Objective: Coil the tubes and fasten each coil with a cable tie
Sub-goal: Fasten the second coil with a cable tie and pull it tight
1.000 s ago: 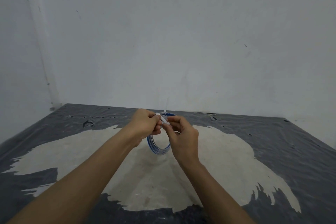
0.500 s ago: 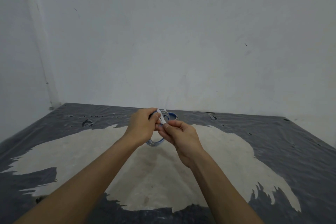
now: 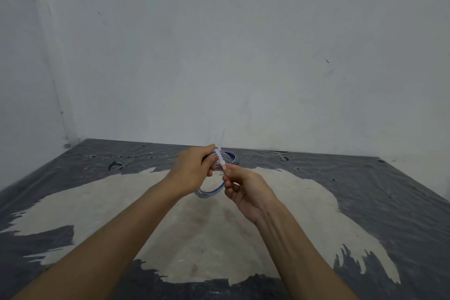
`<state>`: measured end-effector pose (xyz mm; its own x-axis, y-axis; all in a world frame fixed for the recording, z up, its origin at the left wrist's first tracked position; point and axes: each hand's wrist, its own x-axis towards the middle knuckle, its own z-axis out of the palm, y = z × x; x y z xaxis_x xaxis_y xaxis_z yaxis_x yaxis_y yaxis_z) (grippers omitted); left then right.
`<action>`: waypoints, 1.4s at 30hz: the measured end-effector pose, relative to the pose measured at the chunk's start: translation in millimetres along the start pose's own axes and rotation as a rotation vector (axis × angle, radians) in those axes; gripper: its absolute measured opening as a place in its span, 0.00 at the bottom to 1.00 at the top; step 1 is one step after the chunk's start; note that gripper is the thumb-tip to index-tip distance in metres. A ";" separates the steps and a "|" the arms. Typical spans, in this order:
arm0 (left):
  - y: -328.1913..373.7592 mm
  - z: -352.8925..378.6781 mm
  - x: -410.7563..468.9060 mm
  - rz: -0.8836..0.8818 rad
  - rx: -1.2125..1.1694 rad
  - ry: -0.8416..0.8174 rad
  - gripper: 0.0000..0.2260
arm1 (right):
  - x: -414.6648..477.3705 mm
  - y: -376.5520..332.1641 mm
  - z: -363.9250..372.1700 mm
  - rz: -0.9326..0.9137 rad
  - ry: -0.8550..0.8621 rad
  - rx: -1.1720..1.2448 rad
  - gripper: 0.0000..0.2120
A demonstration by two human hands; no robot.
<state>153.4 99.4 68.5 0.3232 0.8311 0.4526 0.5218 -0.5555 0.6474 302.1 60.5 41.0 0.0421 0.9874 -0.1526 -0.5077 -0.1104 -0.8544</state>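
Your left hand (image 3: 192, 169) grips the blue-and-white tube coil (image 3: 211, 193), held over the worktop (image 3: 365, 202) near the back wall (image 3: 243, 56). That hand hides much of the coil's left side. Your right hand (image 3: 246, 187) pinches the white cable tie (image 3: 220, 157) at the coil's top. Your fingers hide whether the tie is locked, and its far end is too faint to trace.

Left hand (image 3: 192, 168) grips the tube coil (image 3: 214, 191) — right hand (image 3: 246, 187) pinches the cable tie (image 3: 220, 157) (white).
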 end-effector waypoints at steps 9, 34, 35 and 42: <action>3.8 1.3 -1.9 0.054 0.156 0.072 0.15 | -5.4 -10.9 15.9 0.079 0.004 0.017 0.17; 18.4 -3.5 6.5 0.105 0.405 -0.020 0.12 | -19.0 -11.0 3.6 -0.061 -0.074 -0.464 0.13; 19.6 -1.4 7.5 0.101 0.422 -0.046 0.11 | -19.7 -11.6 5.8 -0.040 -0.094 -0.351 0.13; 7.1 0.5 3.1 0.147 0.227 -0.006 0.12 | -14.3 -12.9 12.2 -0.074 0.035 -0.191 0.09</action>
<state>158.5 98.1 74.2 0.4131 0.7422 0.5277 0.6324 -0.6508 0.4203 297.6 49.2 60.3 0.1046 0.9894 -0.1003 -0.3303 -0.0606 -0.9419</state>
